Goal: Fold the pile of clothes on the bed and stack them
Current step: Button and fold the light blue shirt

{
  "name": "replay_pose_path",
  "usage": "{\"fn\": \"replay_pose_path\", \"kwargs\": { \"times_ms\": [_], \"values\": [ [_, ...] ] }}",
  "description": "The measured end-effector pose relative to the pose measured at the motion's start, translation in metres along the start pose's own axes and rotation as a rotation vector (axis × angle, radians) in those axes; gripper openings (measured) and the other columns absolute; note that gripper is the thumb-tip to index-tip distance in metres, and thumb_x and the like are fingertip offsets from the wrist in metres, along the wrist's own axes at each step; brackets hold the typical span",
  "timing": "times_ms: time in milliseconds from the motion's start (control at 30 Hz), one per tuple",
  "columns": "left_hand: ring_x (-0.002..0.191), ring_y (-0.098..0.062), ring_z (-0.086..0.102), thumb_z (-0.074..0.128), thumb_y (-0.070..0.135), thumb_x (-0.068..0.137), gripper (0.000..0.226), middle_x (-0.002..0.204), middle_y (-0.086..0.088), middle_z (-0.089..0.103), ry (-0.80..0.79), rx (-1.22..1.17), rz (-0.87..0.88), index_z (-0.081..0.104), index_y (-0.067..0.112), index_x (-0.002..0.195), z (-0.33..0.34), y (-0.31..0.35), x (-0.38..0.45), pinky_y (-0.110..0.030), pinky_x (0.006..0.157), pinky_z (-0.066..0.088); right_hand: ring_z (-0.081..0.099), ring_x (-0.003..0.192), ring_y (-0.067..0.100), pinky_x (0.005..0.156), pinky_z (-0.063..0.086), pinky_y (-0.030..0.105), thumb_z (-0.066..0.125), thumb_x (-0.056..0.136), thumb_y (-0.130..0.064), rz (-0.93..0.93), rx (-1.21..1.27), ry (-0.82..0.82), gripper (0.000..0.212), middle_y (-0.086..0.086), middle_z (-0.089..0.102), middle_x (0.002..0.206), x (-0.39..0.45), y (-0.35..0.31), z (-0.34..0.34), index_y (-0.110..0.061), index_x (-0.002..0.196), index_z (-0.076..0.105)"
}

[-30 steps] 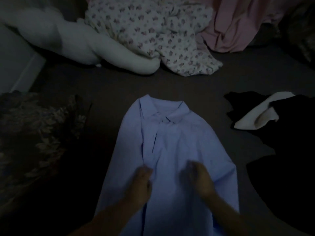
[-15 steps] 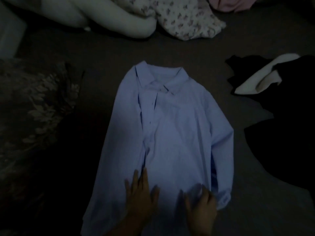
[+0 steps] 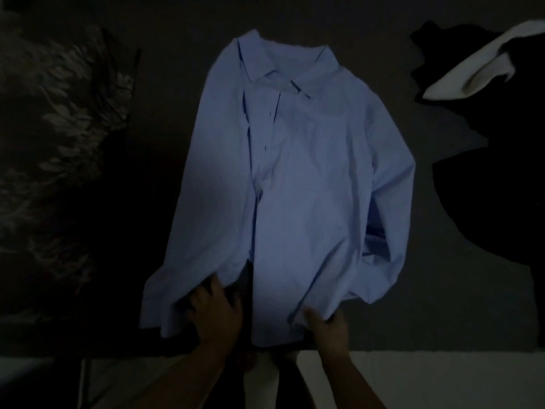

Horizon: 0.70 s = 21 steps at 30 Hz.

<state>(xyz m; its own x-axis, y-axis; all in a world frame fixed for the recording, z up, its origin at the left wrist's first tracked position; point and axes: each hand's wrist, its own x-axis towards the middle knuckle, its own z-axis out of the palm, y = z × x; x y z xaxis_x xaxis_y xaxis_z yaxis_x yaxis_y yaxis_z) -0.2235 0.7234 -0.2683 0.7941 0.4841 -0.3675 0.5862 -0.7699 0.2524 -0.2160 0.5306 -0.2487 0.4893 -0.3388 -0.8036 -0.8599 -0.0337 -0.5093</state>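
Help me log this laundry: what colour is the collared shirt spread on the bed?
Light blue, plain; the shirt shows best in the head view, though lighting is dim.

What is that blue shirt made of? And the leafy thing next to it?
The blue shirt looks like thin woven cotton, matte, with fine creases and a crisp collar. The leafy cushion seems thick woven fabric with a faintly shiny pattern; the dim light leaves both uncertain.

Bare dark bedspread (image 3: 165, 119) runs free along my shirt's (image 3: 295, 178) left side, up to the patterned pillow (image 3: 59, 128). On the right, a narrower strip separates it from the black garment (image 3: 486, 202) and white cloth (image 3: 460, 75).
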Motion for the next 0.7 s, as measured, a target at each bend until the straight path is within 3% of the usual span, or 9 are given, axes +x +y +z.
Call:
{"fn": "replay_pose_path", "kwargs": {
  "times_ms": [33,67,133,267,367,467,567,633,700],
  "values": [
    [0.119,-0.047,0.045,0.066,0.037,0.082,0.071,0.134,-0.032,0.043,0.005,-0.086,-0.102,0.041,-0.002,0.136,0.002,-0.001,0.012,-0.057,0.095,0.039,0.06,0.089,0.028,0.057,0.05,0.017,0.067,0.085,-0.014,-0.027,-0.013,0.04,0.022,0.017,0.066,0.095,0.002,-0.002,-0.004,0.0,0.101,0.059],
    [0.117,-0.045,0.047,0.062,0.048,0.083,0.076,0.133,-0.031,0.045,0.041,-0.143,-0.195,0.041,-0.004,0.135,-0.009,0.004,0.027,-0.054,0.095,0.04,0.06,0.084,0.031,0.057,0.048,0.023,0.062,0.09,-0.022,-0.036,-0.027,0.098,0.024,0.016,0.063,0.084,0.001,-0.008,-0.009,0.002,0.092,0.059],
    [0.117,-0.041,0.049,0.053,0.066,0.08,0.09,0.133,-0.028,0.047,0.079,-0.248,-0.314,0.04,-0.003,0.136,-0.034,0.005,0.058,-0.049,0.096,0.043,0.057,0.075,0.031,0.06,0.041,0.032,0.053,0.089,-0.044,-0.067,-0.048,0.199,0.049,0.018,0.059,0.078,0.005,-0.015,-0.028,0.005,0.084,0.058],
    [0.124,-0.043,0.045,0.054,0.021,0.093,0.054,0.137,-0.032,0.041,0.43,-0.131,-0.309,0.036,-0.001,0.138,-0.08,-0.024,0.11,-0.05,0.104,0.035,0.048,0.077,0.025,0.07,0.037,0.035,0.053,0.085,-0.055,0.019,0.019,0.415,0.055,0.02,0.055,0.082,0.014,-0.015,-0.074,0.0,0.081,0.057],
    [0.137,-0.042,0.025,0.05,0.034,0.091,0.07,0.149,-0.028,0.023,0.357,-0.24,-0.397,0.022,0.001,0.146,-0.076,-0.019,0.114,-0.05,0.113,0.017,0.055,0.09,0.034,0.079,0.045,0.042,0.033,0.086,-0.067,0.134,0.023,0.416,0.07,0.019,0.057,0.092,0.015,-0.015,-0.082,-0.002,0.091,0.06],
    [0.125,-0.037,0.041,0.05,0.06,0.081,0.078,0.138,-0.021,0.042,0.123,-0.199,-0.099,0.043,0.005,0.136,-0.041,0.009,0.074,-0.045,0.105,0.034,0.057,0.103,0.04,0.085,0.046,0.046,0.021,0.098,-0.054,0.151,0.02,0.435,0.067,0.023,0.059,0.115,0.006,-0.011,-0.065,-0.003,0.111,0.063],
    [0.13,-0.032,0.033,0.069,0.055,0.073,0.09,0.145,-0.014,0.032,-0.124,-0.237,-0.209,0.032,0.014,0.143,-0.018,0.032,0.031,-0.045,0.105,0.034,0.055,0.089,0.039,0.073,0.041,0.04,0.033,0.098,-0.047,0.045,-0.02,0.463,0.057,0.026,0.058,0.101,-0.007,-0.007,-0.043,0.002,0.102,0.06],
    [0.126,-0.032,0.038,0.069,0.042,0.078,0.072,0.14,-0.016,0.039,-0.166,-0.225,-0.335,0.041,0.012,0.137,-0.007,0.031,0.026,-0.044,0.099,0.036,0.051,0.076,0.034,0.068,0.035,0.036,0.043,0.097,-0.038,-0.064,-0.062,0.473,0.047,0.023,0.053,0.084,-0.014,-0.005,-0.034,0.007,0.091,0.057],
    [0.108,-0.033,0.053,0.059,0.023,0.087,0.028,0.119,-0.019,0.058,-0.11,-0.189,-0.319,0.06,0.009,0.111,-0.012,0.029,0.026,-0.039,0.083,0.042,0.052,0.068,0.035,0.064,0.035,0.034,0.055,0.093,-0.027,-0.16,-0.105,0.472,0.037,0.022,0.051,0.071,-0.017,-0.005,-0.028,0.007,0.078,0.054]
  ]
}}
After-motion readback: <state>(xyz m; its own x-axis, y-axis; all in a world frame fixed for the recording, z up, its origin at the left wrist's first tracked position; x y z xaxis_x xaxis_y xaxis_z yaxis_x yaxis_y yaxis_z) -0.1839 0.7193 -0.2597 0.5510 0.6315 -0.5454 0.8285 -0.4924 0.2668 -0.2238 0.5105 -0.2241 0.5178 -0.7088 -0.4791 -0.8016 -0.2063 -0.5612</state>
